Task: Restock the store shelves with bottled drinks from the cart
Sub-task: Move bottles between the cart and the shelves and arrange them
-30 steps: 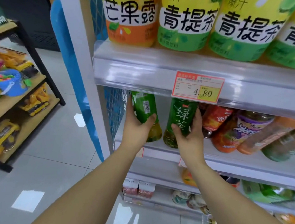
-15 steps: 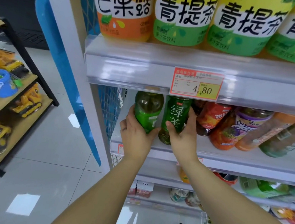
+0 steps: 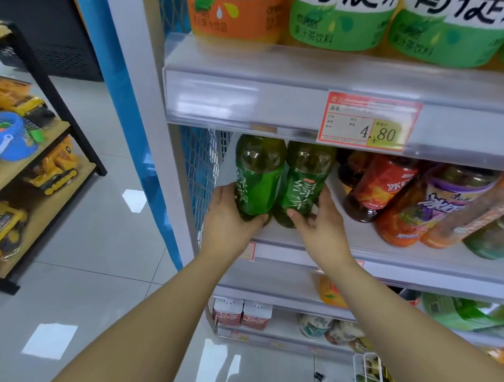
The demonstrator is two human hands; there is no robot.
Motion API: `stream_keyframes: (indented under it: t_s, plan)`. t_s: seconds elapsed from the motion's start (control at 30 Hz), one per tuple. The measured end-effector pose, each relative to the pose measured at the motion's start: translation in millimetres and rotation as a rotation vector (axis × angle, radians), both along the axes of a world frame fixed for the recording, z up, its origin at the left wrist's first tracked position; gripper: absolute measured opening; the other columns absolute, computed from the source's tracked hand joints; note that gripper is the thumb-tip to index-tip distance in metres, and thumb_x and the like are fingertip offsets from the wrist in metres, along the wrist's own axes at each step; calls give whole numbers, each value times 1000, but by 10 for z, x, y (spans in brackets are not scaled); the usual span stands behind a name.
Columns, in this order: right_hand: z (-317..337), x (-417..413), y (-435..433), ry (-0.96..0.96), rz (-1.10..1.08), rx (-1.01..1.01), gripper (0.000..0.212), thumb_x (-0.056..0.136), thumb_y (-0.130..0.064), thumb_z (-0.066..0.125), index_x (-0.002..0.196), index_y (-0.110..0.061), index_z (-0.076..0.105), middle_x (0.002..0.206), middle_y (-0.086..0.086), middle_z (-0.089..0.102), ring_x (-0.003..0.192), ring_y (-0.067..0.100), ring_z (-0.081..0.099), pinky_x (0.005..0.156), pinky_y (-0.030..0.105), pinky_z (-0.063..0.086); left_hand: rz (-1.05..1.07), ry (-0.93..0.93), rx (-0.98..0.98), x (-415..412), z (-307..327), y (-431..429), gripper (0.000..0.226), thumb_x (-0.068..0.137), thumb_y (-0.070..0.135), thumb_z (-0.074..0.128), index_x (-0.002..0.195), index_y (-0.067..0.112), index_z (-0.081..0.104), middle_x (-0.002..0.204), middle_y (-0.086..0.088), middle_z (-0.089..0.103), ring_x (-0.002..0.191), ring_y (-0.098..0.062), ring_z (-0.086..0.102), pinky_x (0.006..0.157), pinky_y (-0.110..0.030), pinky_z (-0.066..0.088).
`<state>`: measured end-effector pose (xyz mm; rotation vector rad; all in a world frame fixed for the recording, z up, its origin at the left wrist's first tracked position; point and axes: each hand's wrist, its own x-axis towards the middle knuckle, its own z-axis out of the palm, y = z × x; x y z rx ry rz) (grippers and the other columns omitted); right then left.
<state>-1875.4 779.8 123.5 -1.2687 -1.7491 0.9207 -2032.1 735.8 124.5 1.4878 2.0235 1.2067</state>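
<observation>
Two green tea bottles stand upright side by side at the left end of the middle shelf (image 3: 421, 260). My left hand (image 3: 229, 222) wraps the base of the left green bottle (image 3: 258, 179). My right hand (image 3: 321, 224) grips the base of the right green bottle (image 3: 303, 186). Both bottle tops are hidden under the upper shelf's price rail (image 3: 252, 102). A white wire cart (image 3: 368, 380) holding more bottles shows at the bottom right.
Red and orange bottles (image 3: 382, 187) lean on the same shelf to the right. Large yellow bottles (image 3: 342, 16) fill the shelf above. A price tag (image 3: 369, 122) reads 4.80. A toy rack (image 3: 18, 170) stands left across the tiled floor. Lower shelves hold cartons (image 3: 243, 315).
The left bottle went from tilted to upright and now stands beside the right one. Both hands have slid down to the bottles' bases. The view moved closer to the shelf.
</observation>
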Motion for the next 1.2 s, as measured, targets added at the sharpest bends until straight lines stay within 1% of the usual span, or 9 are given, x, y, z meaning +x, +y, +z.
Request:
stream_keyframes:
  t_s: [0.13,0.27,0.43,0.67,0.8,0.93,1.03,1.1,1.2]
  plan:
    - [30,-17,31,-23,-2,26,66,84,-15,66,140,-24,32,129,-1,55,117,15,51,96,42,47,215,32,-52,97,13,172,69,66,42,79,114,10,40,113,-6,49,101,-28,55,74,-35,43]
    - [51,-140,230,-62,-59,21,66,83,-15,67,140,-21,34,129,1,54,113,12,52,94,29,43,42,-87,-94,51,4,273,83,71,42,72,132,17,23,125,-5,51,108,-28,54,86,-40,47]
    - [-64,-268,542,-157,-142,197,53,84,-18,66,132,-10,44,125,12,48,114,23,49,84,12,29,-77,-59,11,-186,-127,499,65,79,24,71,134,14,39,125,-7,50,113,-22,52,88,-30,44]
    - [-94,-501,1142,-133,-235,256,49,85,-25,67,126,-9,48,121,9,60,114,24,55,90,27,41,0,-239,142,-303,-193,1256,51,78,11,73,123,10,49,105,4,58,96,-14,58,81,-26,46]
    - [-63,-543,1182,-47,-332,277,55,81,-19,70,127,-7,42,129,13,47,112,22,48,85,17,33,62,-366,152,-333,-187,1449,51,77,11,72,118,13,42,114,-7,50,107,-23,55,91,-33,47]
    - [-79,-427,1005,-422,-135,439,38,85,-19,64,121,-17,53,137,11,32,120,25,44,93,21,35,-76,-19,89,-228,-264,1204,23,83,12,64,98,19,48,116,0,23,96,-13,43,86,-14,34]
    - [-85,-426,1019,-606,-19,351,44,92,-20,51,134,-29,45,152,9,8,135,30,32,101,34,38,-184,105,-47,-276,-255,1302,34,86,14,56,120,18,54,134,-2,18,115,-17,36,108,-23,25]
    - [-78,-476,1120,-622,-23,331,48,92,-15,46,137,-30,42,154,13,2,136,34,30,103,35,36,-171,124,-79,-302,-181,1428,36,87,15,51,123,20,56,139,-7,25,121,-11,28,105,-14,13]
    - [-73,-524,1299,-691,-4,297,54,92,-12,43,143,-28,34,155,19,-3,142,33,21,110,33,31,-182,122,-104,-291,-98,1510,41,92,13,49,133,16,47,137,-7,17,127,-18,30,103,-16,23]
